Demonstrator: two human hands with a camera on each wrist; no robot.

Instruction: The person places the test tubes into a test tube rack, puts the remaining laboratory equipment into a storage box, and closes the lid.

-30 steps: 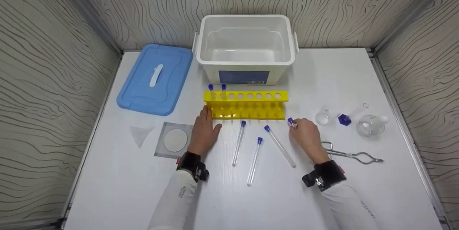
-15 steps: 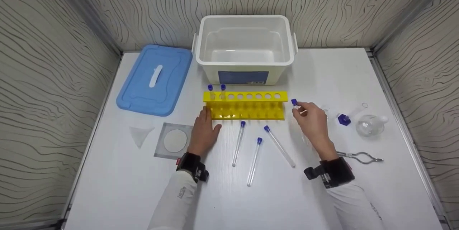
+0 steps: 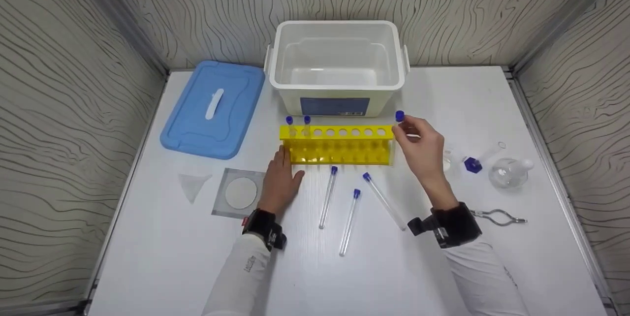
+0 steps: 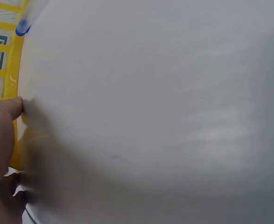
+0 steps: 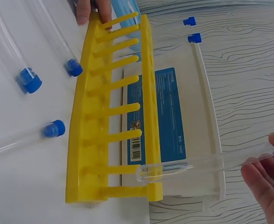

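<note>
The yellow rack (image 3: 337, 148) stands upright, its left end touched by the left hand (image 3: 279, 185). Two blue-capped tubes (image 3: 307, 120) fill its leftmost holes. At its right end the right hand (image 3: 422, 147) holds another clear tube (image 5: 193, 167), cap up; I can't tell whether its tip is inside. Three loose tubes (image 3: 349, 227), capped, lie in front of the rack.

Left arm (image 3: 241, 271) and right arm (image 3: 480, 271) both reach forward, angling inward, and here's the left hand (image 3: 281, 183) with fingers pointing ahead and thumb spread out sideways, while the right hand (image 3: 424, 151), farther forward, pinches between thumb and fingers!
</note>
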